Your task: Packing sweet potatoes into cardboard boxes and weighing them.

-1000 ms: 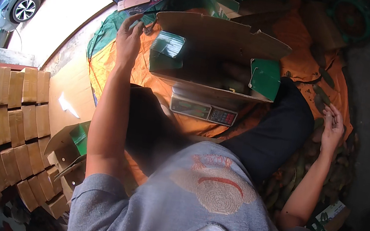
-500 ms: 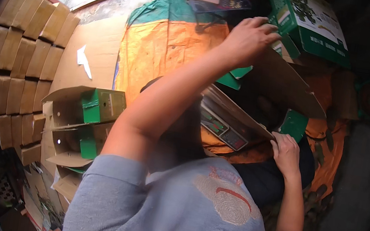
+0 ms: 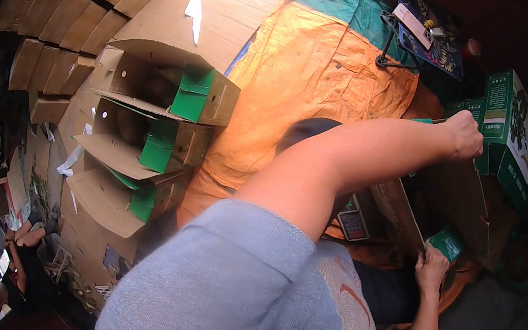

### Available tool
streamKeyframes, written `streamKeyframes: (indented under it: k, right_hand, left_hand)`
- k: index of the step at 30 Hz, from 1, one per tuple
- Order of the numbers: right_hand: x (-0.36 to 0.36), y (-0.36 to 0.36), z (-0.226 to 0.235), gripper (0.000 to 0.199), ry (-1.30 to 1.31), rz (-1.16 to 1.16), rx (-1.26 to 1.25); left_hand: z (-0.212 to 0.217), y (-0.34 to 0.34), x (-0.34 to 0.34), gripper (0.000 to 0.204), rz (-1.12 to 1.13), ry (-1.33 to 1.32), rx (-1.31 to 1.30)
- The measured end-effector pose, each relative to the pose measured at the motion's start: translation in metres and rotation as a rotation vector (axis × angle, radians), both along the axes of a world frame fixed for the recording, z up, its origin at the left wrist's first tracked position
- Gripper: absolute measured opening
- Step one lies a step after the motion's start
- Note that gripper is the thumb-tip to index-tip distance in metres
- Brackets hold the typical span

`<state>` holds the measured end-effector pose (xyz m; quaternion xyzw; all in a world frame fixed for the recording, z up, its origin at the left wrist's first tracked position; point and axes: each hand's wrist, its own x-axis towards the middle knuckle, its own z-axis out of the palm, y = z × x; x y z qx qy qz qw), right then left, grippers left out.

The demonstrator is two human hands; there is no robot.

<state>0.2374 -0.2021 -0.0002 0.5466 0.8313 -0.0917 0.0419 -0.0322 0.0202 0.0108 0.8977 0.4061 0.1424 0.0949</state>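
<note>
Where the held carton (image 3: pixel 469 201) shows in the head view, toward the R edge btwn the two hands, its flaps are spread & its inside is mostly in shadow, so contents can't be told. Its far L edge is grasped by the L hand (image 3: pixel 465 136), arm reached right across, fingers curled in; fingertips are hidden, so depth of hold can't be told. Its near rim, by the green end flap (image 3: pixel 445 243), is grasped by the R hand (image 3: pixel 432 266). The scale (image 3: pixel 353 222) is partly covered by the L arm & the near flap (image 3: pixel 402 211); whether the carton is touching it can't be made out

For a sound hold, wall & flap are best gripped together, as a lone flap may bend or tear. Load is best shared btwn both corners, w/ the rim level so nothing inside is tipped. W/ the L arm so stretched, the carton is better drawn in close. Clearance needs watching at the green-white box (image 3: pixel 510 135), near the L hand. Three open cartons (image 3: pixel 215 102) are lined up well to the L, next to the orange sheet (image 3: pixel 313 69)
</note>
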Motion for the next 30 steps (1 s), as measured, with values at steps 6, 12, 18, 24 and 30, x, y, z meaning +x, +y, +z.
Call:
streamKeyframes:
  k: [6, 12, 18, 24, 30]
  right_hand:
    - [-0.076, 0.057, 0.050, 0.006, -0.070, 0.195, -0.012]
    - [-0.185, 0.123, 0.039, 0.008, -0.039, 0.497, 0.025]
    - [-0.341, 0.172, -0.024, 0.004, -0.016, 0.609, -0.008]
    - [-0.497, 0.171, -0.058, 0.013, 0.096, 0.708, -0.141]
    - [-0.524, 0.143, -0.038, 0.028, 0.707, 0.826, -0.400]
  left_hand:
    - [0.012, 0.012, -0.111, 0.017, 0.223, -0.090, 0.065]
    - [0.027, 0.002, -0.257, 0.018, 0.515, 0.089, 0.165]
    - [0.046, -0.022, -0.402, 0.023, 0.700, 0.471, 0.177]
    - [0.053, -0.039, -0.541, 0.021, 0.786, 0.672, 0.235]
    - [0.030, -0.098, -0.660, 0.026, 0.899, 0.798, -0.056]
